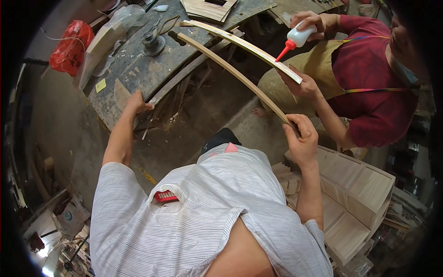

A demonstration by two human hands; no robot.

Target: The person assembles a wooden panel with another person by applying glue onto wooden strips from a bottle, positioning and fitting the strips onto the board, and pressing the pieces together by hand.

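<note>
Right hand (302, 136) grips wood strip (230, 69) end; left hand (137, 104) rests open on table (138, 69); long strip could wobble into co-worker's glued strip (244, 46).

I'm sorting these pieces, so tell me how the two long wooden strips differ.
The nearer strip is held at its end by the right hand; the farther strip rests in a co-worker's hand. The farther strip looks wider and paler and has a glue bottle tipped at it; the nearer strip has none. Both are long, thin and reach the workbench, which the left hand touches.
</note>
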